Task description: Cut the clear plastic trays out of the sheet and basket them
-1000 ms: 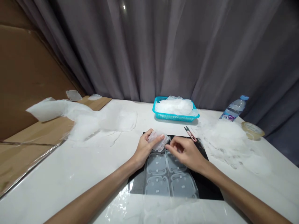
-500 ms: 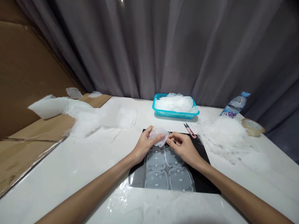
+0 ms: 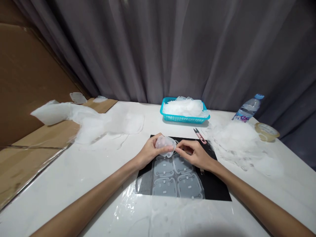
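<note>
My left hand (image 3: 151, 150) grips a thin, translucent white plastic piece (image 3: 165, 144) with a rounded, notched outline, its thumb lying across the front. At the piece's right edge, my right hand (image 3: 192, 152) is closed in a pinch; the fingertips meet the rim, and any small scrap between them is too small to make out. Below both hands lies a clear sheet of rounded-square shapes (image 3: 165, 187) with small dots, partly over a black mat (image 3: 217, 187). Pink-handled thread snips (image 3: 200, 136) rest just beyond my right hand.
A blue basket (image 3: 186, 119) of white translucent pieces stands at the back. To the right are a heap of white film scraps (image 3: 237, 140), a water bottle (image 3: 248, 108) and a tape roll (image 3: 266, 132). White sheets (image 3: 91, 126) and cardboard (image 3: 46, 138) lie left.
The view has shifted slightly. The plastic piece is tilted a little differently in my left hand, and my right fingers stay at its right edge.
</note>
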`<state>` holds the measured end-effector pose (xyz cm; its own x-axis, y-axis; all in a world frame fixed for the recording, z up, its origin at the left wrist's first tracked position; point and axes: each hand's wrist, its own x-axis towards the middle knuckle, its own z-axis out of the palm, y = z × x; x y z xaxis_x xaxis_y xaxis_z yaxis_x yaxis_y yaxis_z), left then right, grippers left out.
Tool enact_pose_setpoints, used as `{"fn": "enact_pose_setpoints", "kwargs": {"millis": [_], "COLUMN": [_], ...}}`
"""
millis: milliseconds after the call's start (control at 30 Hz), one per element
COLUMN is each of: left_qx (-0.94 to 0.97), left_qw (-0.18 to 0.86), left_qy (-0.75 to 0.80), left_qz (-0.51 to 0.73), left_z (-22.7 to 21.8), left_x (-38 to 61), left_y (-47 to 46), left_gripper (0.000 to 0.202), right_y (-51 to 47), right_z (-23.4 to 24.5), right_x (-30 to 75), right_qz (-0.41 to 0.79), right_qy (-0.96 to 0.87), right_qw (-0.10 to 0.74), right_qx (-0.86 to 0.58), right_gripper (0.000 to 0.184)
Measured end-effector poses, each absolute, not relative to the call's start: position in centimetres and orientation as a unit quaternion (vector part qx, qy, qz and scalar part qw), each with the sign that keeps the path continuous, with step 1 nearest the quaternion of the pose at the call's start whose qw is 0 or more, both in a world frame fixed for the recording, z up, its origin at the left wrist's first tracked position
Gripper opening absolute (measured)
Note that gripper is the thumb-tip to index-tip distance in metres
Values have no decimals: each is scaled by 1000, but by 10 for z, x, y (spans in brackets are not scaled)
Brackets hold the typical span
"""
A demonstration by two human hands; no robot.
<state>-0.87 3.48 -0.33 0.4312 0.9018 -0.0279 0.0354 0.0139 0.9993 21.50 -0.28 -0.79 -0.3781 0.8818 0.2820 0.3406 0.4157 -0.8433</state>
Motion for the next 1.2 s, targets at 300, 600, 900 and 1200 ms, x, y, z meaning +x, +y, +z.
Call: {"fn": "enact_pose_setpoints", "kwargs": {"millis": [300,600,900,1200], "left_qx": [641,678,651,623], "left_qw": [627,619,616,646], "left_qy": [367,336,335,318], "left_qz": [247,210,291,305], "left_z": [21,44,41,37], "left_x": [-18,-35,-22,-18], "left_y": [32,29,20,12], "left_gripper": [36,32,27,24], "right_y": [10,33,20,22], "right_z": [-23,-37,-34,-37], "right_x": [215,239,229,228], "right_qz": [253,252,221,195], "right_qy": [-651,-535,-538,-586], "right_qw": [499,558,541,523], "right_qx": [-513,-582,-608,-587], "right_gripper": [17,40,41,29]}}
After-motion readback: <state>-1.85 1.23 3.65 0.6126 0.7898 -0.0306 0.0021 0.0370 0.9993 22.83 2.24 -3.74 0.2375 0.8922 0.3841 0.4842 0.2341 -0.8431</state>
